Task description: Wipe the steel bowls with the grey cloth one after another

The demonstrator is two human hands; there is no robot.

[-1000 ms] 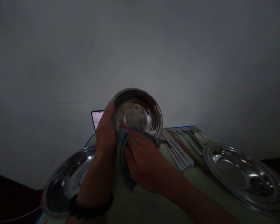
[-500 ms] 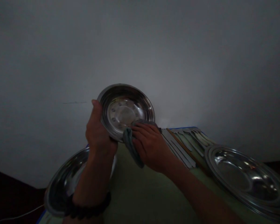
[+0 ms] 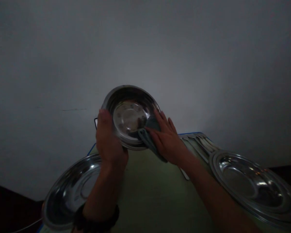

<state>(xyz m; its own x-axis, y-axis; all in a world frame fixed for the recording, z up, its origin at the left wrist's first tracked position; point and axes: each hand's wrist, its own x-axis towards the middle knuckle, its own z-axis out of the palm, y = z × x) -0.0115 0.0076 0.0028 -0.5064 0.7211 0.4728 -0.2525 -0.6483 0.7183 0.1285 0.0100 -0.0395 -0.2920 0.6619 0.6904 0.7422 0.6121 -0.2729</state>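
A shiny steel bowl [image 3: 126, 111] is held up above the table, tilted so that its inside faces me. My left hand [image 3: 110, 142] grips its left rim, thumb on the near side and the other fingers hidden behind the metal. With my right hand [image 3: 168, 139] I press a folded grey-green cloth [image 3: 151, 142] against the bowl's right inner wall and rim. Some of those fingers reach over the rim, and the cloth's tail hangs below the palm.
A large steel basin [image 3: 63, 191] stands at the table's left. Stacked steel basins [image 3: 242, 181] lie at the right, beside several knives and utensils [image 3: 201, 145]. The green tabletop [image 3: 147, 194] has a blue edge against a pale wall [image 3: 145, 48].
My right hand has moved up and to the right with the cloth, from the bowl's lower inside to its right wall and rim. My left hand has shifted slightly right.
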